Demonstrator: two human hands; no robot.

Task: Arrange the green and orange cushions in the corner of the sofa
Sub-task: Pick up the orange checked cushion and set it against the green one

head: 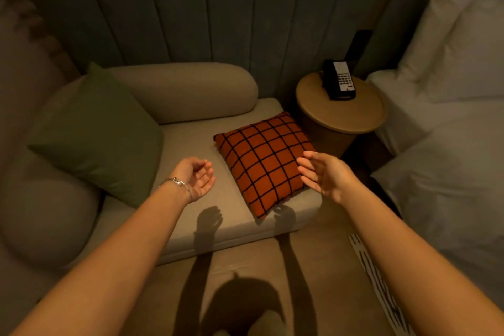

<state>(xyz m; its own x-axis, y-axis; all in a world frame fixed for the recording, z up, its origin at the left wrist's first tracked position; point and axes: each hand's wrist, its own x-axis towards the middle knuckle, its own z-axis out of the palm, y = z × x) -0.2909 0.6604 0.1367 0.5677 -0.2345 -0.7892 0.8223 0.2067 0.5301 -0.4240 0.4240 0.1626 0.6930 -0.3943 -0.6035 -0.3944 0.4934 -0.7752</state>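
Two cushions sit on the beige sofa [191, 142]. We note the green cushion [95, 133] propped tilted in the sofa's left corner, leaning against the rounded left arm and close to the back bolster [185, 90]. The orange cushion [266, 162], gridded with black lines, lies flat on the seat at the right end, one corner pointing toward the seat's front edge.

We hold both arms out over the seat. Our left hand [196, 176] hovers palm-up above bare seat fabric between the two cushions, fingers loosely curled, gripping nothing. A thin bracelet [177, 183] circles that wrist. Our right hand [321, 174] sits at the right edge of the orange cushion, fingers spread and extended, overlapping the cushion in view; whether it touches the fabric, we cannot tell. It grips nothing.

Shadows of both hands fall on the front of the seat.

Just right of the sofa stands a round wooden side table [346, 114] carrying a black telephone [339, 80]. Farther right, a bed with white linen [447, 123] and white pillows [461, 43].
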